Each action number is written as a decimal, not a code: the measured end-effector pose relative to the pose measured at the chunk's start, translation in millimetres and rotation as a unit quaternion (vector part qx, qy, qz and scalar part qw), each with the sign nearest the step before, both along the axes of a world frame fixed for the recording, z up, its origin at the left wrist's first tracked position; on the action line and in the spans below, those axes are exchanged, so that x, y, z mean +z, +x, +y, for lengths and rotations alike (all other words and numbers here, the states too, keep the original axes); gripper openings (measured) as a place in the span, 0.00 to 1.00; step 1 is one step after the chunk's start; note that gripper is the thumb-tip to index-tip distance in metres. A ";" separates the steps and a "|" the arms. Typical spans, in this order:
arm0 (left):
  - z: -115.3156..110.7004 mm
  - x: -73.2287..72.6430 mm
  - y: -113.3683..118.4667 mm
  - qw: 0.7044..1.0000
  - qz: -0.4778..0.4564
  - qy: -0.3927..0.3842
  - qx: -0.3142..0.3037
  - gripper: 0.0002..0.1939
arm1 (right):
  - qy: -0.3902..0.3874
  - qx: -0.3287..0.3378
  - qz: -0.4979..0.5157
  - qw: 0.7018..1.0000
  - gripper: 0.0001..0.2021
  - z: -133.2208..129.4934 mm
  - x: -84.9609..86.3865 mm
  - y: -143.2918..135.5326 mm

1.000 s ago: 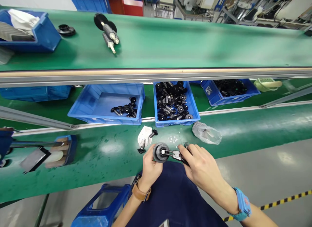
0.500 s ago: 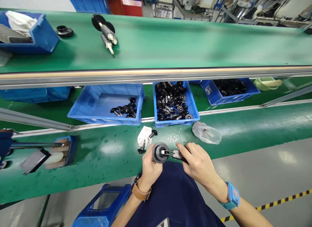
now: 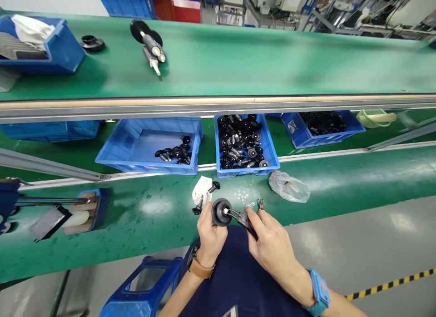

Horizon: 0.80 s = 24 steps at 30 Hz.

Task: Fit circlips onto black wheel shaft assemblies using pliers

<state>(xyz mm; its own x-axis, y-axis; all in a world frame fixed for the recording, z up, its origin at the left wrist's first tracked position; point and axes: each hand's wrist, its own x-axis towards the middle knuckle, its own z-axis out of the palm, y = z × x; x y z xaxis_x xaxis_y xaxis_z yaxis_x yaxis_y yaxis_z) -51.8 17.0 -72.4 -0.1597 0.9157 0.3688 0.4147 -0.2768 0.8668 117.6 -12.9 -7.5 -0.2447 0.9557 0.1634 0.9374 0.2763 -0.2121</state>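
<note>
My left hand (image 3: 210,237) is closed around a black round wheel-like part (image 3: 218,213) with a pale pin at its centre. My right hand (image 3: 274,244) grips a pair of pliers (image 3: 242,218), whose two thin jaws reach the pale centre of that part. Whether a ring sits between the jaw tips is too small to tell. Just beyond my hands, several small white rings (image 3: 250,205) lie scattered on the green bench. Beside them rests another small tool (image 3: 260,202), partly hidden by my right hand. Two black shafted parts (image 3: 214,186) lie by a white glove (image 3: 201,190).
A blue bin (image 3: 248,174) full of black parts stands behind the rings. Left of it is a larger blue bin (image 3: 136,146) with fewer parts. A clear plastic bag (image 3: 289,186) lies to the right. A metal rail (image 3: 218,109) edges the raised green belt (image 3: 272,58).
My right hand has moved slightly down and left, and the pliers now tilt more. The black part has shifted a little left. More of the rings and the small tool are uncovered.
</note>
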 end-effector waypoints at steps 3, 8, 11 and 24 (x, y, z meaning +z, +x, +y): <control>3.1 2.3 -1.7 1.000 -0.022 -0.011 -0.019 0.11 | 0.000 0.005 0.003 1.000 0.18 1.7 1.5 -0.5; 13.4 12.0 -14.4 0.979 -0.043 -0.101 -0.174 0.07 | 0.049 0.058 -0.035 0.997 0.17 17.4 6.0 11.8; 15.5 13.1 -21.1 0.968 -0.020 -0.121 -0.218 0.09 | 0.056 0.076 -0.033 0.995 0.17 19.8 3.7 15.5; 5.6 1.8 -3.8 0.998 -0.029 -0.035 -0.053 0.13 | -0.008 -0.036 0.020 0.999 0.17 -12.0 -7.5 -16.3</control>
<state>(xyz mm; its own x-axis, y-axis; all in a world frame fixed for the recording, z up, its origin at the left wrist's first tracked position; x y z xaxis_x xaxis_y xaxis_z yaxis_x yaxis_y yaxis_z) -55.6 22.6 -70.6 -0.0806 0.9518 0.2960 0.3346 -0.2539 0.9075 101.2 -24.9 -15.0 -0.1679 0.9734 0.1558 0.9456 0.2036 -0.2536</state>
